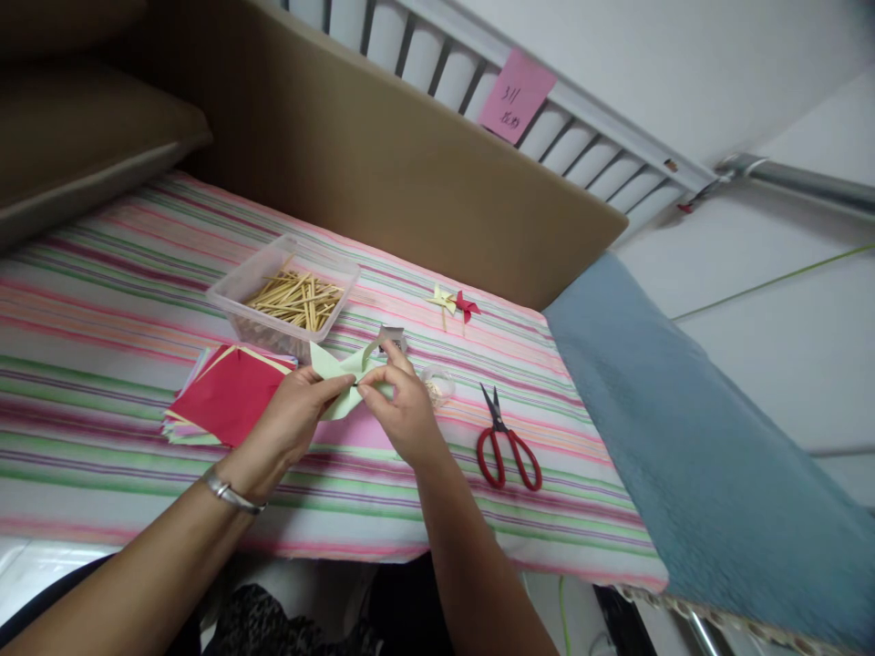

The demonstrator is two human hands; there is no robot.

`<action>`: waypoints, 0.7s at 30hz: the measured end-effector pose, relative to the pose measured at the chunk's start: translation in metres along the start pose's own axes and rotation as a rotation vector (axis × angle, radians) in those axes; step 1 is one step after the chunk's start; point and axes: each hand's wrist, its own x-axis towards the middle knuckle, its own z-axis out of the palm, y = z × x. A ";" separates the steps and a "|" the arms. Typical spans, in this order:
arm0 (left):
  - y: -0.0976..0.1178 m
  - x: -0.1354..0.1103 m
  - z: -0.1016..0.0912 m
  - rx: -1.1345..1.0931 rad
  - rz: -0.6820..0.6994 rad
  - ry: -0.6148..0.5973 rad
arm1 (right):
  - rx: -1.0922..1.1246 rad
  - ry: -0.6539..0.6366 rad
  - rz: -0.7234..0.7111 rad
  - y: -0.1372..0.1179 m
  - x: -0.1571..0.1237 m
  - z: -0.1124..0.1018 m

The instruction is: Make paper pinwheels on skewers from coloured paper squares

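Note:
A pale green paper pinwheel (329,364) is held up between my two hands, its corners folded toward the middle. My left hand (297,408) grips it from the left, thumb pressed near the centre. The fingers of my right hand (405,412) are closed at the centre from the other side, with the index finger by a folded blade. A small dark thing shows between the fingertips, too small to name. Beneath lies pink paper (359,430). A small round clear container (438,386) with tiny pale pieces stands just right of my right hand.
A clear plastic box (236,290) of thin wooden sticks (301,299) stands behind a stack of coloured paper squares (236,394). Red-handled scissors (499,437) lie to the right. Farther back are a yellow pinwheel (443,299) and a red pinwheel (467,306), before a brown board (410,173).

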 end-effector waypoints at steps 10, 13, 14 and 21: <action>-0.002 0.000 -0.002 0.009 0.014 -0.039 | 0.045 0.003 0.039 0.001 0.000 0.001; -0.001 -0.001 -0.002 -0.005 0.011 -0.051 | 0.061 -0.001 0.063 0.000 0.000 0.000; -0.001 -0.001 -0.002 -0.007 0.011 -0.052 | 0.065 0.000 0.072 -0.001 0.000 -0.001; -0.002 -0.001 -0.002 0.022 0.023 -0.042 | 0.093 0.021 0.128 -0.004 0.001 0.001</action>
